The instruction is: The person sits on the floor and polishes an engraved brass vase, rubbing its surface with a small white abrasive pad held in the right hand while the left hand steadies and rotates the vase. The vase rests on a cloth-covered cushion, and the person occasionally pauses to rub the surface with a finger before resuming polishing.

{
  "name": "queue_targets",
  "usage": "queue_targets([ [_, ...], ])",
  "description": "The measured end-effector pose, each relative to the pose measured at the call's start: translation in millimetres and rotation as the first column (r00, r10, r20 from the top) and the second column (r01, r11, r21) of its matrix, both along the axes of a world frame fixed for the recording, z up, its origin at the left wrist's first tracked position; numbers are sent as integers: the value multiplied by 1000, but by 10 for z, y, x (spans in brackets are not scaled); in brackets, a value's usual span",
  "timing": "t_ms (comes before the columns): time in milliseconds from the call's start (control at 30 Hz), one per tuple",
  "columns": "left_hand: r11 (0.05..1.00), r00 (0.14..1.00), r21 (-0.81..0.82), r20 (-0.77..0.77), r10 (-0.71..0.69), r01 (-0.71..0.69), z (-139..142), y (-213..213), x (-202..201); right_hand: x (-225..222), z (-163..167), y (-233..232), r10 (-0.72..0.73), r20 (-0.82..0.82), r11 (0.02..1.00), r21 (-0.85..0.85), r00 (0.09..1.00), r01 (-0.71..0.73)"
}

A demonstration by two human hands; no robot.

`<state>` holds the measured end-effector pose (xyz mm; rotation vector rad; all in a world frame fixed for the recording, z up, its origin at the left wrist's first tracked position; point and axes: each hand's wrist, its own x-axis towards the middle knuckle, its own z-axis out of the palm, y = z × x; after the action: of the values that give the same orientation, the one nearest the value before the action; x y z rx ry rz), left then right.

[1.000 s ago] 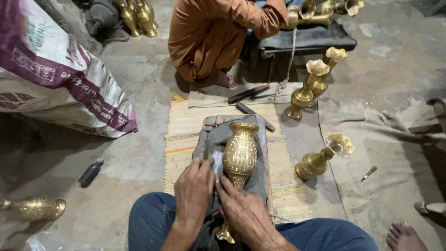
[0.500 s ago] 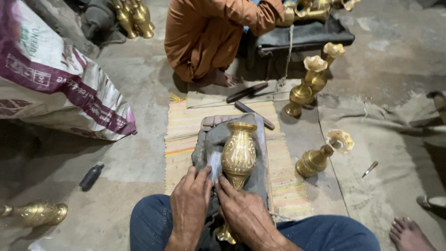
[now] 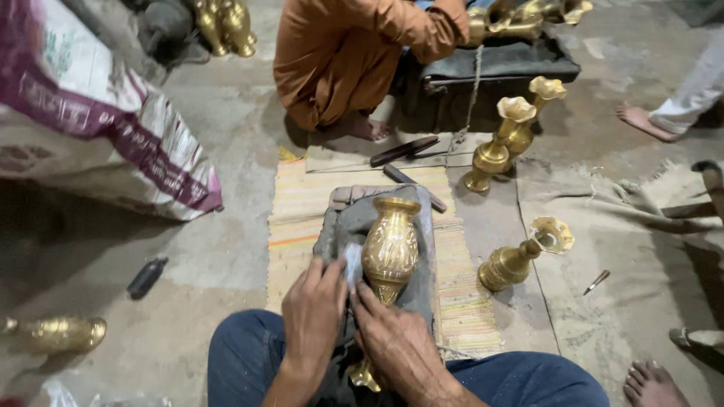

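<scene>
A fluted brass vase (image 3: 390,252) lies on a dark grey padded block (image 3: 422,226) between my knees, its mouth pointing away from me. My left hand (image 3: 313,309) presses a small pale pad (image 3: 352,264) against the vase's left side. My right hand (image 3: 392,339) grips the vase's narrow lower part near its foot (image 3: 366,374). Both hands touch the vase.
A person in orange (image 3: 354,53) squats ahead beside a dark case (image 3: 498,68). Brass vases stand at right (image 3: 501,143) (image 3: 520,256), another lies at left (image 3: 64,333). A printed sack (image 3: 98,120), striped mat (image 3: 302,218), hand tools (image 3: 403,151) and bare feet (image 3: 652,384) surround me.
My left hand has slid the pale pad slightly down along the vase's side. The view has tilted a little; the vase stays on the block.
</scene>
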<state>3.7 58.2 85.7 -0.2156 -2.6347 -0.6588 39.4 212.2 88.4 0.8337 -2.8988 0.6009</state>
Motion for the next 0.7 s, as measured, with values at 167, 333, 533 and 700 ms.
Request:
queue_targets([
  [167, 1000, 1000, 21, -25, 1, 0, 52, 23, -80, -33, 25, -5, -10, 18, 1000, -29, 1000, 11],
  [333, 999, 999, -35, 52, 4, -2, 68, 15, 15, 21, 24, 16, -1, -26, 999, -41, 1000, 0],
  [533, 1000, 1000, 8, 5, 2, -2, 66, 5, -21, -20, -31, -8, -10, -34, 998, -62, 999, 8],
  [700, 1000, 1000, -7, 19, 2, -2, 84, 4, 8, -18, -40, -7, -26, -54, 999, -39, 998, 24],
])
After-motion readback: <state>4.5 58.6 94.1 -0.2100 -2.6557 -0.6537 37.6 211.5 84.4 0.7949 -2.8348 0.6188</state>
